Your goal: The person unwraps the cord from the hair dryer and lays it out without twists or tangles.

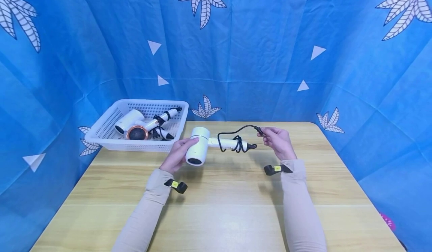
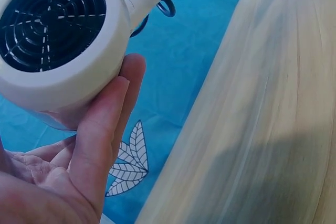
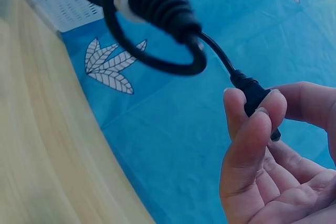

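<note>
My left hand (image 1: 179,153) grips a white hair dryer (image 1: 198,149) by its barrel, above the table. In the left wrist view the dryer's dark round grille (image 2: 52,22) faces the camera, with fingers and thumb around the white body. The dryer's handle points to the right, and a black cord (image 1: 239,144) is looped around it. My right hand (image 1: 277,142) pinches the black plug (image 3: 257,98) at the cord's end between thumb and fingertips. A free stretch of cord arcs from the handle to this plug.
A white perforated basket (image 1: 135,146) stands at the table's back left. Inside lie several hair dryers, one with a copper-coloured ring (image 1: 137,132), their cords bundled. The wooden table (image 1: 219,214) meets a blue patterned curtain (image 1: 263,49) at the back and sides.
</note>
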{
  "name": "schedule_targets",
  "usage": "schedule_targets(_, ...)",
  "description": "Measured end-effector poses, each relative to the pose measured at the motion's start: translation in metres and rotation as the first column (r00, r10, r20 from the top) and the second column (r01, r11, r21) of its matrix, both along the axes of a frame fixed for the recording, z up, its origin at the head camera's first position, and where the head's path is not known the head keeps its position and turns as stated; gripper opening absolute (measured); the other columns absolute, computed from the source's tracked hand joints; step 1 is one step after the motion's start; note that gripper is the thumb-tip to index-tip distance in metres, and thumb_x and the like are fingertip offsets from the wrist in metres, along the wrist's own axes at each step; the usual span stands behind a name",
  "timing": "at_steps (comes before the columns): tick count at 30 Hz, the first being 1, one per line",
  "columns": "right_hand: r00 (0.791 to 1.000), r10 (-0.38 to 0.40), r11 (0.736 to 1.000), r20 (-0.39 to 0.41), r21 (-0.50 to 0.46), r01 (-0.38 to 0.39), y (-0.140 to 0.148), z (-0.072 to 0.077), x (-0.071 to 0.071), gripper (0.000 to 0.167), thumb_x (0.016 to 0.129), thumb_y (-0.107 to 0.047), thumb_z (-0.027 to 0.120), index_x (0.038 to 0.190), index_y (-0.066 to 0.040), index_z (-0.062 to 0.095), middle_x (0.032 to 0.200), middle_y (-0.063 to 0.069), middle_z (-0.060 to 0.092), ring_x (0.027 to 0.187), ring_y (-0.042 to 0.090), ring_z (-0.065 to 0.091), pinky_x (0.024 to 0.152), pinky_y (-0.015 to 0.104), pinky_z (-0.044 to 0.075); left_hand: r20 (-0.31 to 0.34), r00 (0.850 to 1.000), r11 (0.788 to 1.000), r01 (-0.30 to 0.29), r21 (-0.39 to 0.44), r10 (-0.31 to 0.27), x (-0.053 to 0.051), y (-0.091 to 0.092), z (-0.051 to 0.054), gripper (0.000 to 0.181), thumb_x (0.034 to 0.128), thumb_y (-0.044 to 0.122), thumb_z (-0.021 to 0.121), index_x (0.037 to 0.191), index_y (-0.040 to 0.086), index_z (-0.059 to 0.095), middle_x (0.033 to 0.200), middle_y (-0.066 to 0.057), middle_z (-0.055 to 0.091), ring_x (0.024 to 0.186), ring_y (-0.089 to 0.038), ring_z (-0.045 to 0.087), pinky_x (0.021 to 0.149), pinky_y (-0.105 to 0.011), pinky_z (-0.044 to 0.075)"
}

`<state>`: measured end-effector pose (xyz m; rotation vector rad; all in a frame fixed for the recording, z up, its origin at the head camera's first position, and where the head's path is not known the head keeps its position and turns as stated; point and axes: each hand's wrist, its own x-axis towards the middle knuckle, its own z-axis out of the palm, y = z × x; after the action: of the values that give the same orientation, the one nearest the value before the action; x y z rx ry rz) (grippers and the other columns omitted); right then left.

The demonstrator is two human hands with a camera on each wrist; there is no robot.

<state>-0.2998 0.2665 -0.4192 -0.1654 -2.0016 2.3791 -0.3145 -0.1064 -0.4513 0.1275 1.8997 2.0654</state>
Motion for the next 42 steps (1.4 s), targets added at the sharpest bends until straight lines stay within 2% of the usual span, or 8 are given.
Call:
schedule_targets(9,1.000,-0.001,1.000,-0.021,-0.010,0.000,-0.004,0.009,0.003,0.012,0.101,-0.012,0.064,0.097,-0.016,0.075,0.082,-0.002,0.078,0.064,0.003,0.061,0.058,0.014,0.054,0.004,1.000,1.000,-0.007,-0.013,0.007,0.000,0.000,-0.001,0.063,0.1011,0.043,0.063,0.144,-0.002,0.051,0.108,-0.001,0.072,0.094,-0.014,0.072,0.084,-0.033,0.064)
schedule_targets(26,0.996,0.024,0.999,-0.085,-0.030,-0.027,-0.005,0.026,0.014,0.014,0.102,-0.014,0.064,0.099,-0.017,0.078,0.083,-0.002,0.079,0.063,0.004,0.060,0.058,0.015,0.053,0.008,1.000,1.000,-0.013,-0.015,0.013,-0.002,0.001,0.000,0.065,0.1001,0.045,0.064,0.144,-0.002,0.051,0.109,-0.002,0.071,0.095,-0.015,0.072,0.084,-0.033,0.064)
schedule_targets(31,0.994,0.040,0.999,-0.103,-0.025,-0.043,-0.007,0.031,0.017,0.013,0.102,-0.014,0.064,0.103,-0.015,0.077,0.085,0.000,0.080,0.063,0.004,0.061,0.059,0.015,0.054,0.014,1.000,1.000,-0.017,-0.015,0.017,-0.002,0.001,0.000,0.065,0.1001,0.045,0.064,0.144,-0.001,0.051,0.109,-0.002,0.071,0.095,-0.015,0.072,0.084,-0.033,0.064)
schedule_targets(42,0.986,0.082,0.997,-0.142,0.020,-0.080,-0.013,0.046,0.029,0.011,0.101,-0.017,0.067,0.099,-0.015,0.076,0.084,0.000,0.079,0.061,0.005,0.060,0.058,0.016,0.053,0.024,0.999,0.999,-0.041,-0.018,0.042,-0.002,0.000,0.000,0.066,0.0990,0.047,0.065,0.144,-0.001,0.052,0.110,-0.003,0.071,0.095,-0.015,0.072,0.084,-0.034,0.064)
